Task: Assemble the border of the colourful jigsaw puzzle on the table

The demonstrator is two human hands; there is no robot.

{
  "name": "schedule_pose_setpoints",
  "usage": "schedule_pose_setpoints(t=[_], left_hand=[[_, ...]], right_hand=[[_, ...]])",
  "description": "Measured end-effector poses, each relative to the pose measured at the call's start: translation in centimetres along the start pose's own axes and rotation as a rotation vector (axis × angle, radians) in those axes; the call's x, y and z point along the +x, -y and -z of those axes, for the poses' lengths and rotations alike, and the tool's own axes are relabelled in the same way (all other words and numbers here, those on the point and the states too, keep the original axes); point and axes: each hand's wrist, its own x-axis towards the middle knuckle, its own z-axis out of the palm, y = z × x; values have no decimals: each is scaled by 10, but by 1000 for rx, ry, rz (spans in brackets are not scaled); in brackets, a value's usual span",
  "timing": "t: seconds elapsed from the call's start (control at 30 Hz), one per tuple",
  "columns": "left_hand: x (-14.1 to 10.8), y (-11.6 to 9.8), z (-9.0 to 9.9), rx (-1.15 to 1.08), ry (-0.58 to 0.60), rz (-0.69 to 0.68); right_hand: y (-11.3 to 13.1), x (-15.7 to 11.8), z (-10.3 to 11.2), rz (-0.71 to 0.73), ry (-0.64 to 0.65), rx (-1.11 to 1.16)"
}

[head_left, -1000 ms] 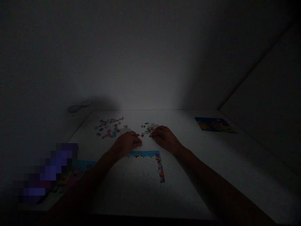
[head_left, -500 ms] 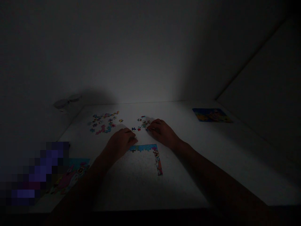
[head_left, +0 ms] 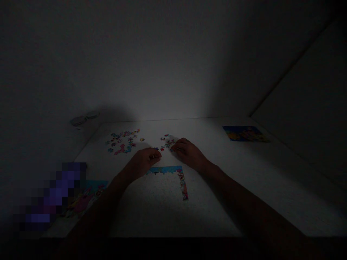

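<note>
My left hand (head_left: pixel 145 161) is closed above the table, thumb and fingertips together, just behind the joined puzzle edge (head_left: pixel 166 169). Whatever is between those fingers is too dark to make out. That joined edge forms a corner, with a blue strip along the top and a colourful strip running down the right side. My right hand (head_left: pixel 188 153) has its fingertips pinched at a small cluster of loose puzzle pieces (head_left: pixel 168 143), on a piece at the near side. A red piece (head_left: pixel 162 148) lies between the hands.
A larger spread of loose pieces (head_left: pixel 121 142) lies at the back left. A picture sheet (head_left: pixel 86 198) is partly behind my left forearm, beside a blurred purple object (head_left: pixel 58 195). Another picture (head_left: pixel 244 133) lies at the back right. Clear round rims (head_left: pixel 85 118) show at the far left.
The view has shifted slightly. My left hand has moved a little to the right, its fingers still curled. My right hand stays by the small cluster.
</note>
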Motion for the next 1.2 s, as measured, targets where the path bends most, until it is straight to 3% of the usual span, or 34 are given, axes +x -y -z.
schedule_pose_setpoints(t=[0.1, 0.2, 0.3, 0.4, 0.7, 0.93, 1.2], left_hand=[[-20, -29, -2, -66, -6, -67], [-44, -49, -25, -126, 24, -19], [-61, -53, -56, -133, 24, 16], [-67, -47, -73, -62, -18, -43], [-66, -44, -76, 27, -70, -215], [-68, -44, -83, 118, -45, -255], [-71, -45, -86, 250, -116, -323]], right_hand=[[5, 0, 2, -24, 23, 4], [12, -1, 6, -3, 112, 40], [18, -4, 9, -9, 275, 114], [22, -8, 14, -41, 399, 182], [26, -9, 25, 63, 562, 197], [21, -10, 24, 77, 586, 188], [22, -9, 25, 69, 598, 202]])
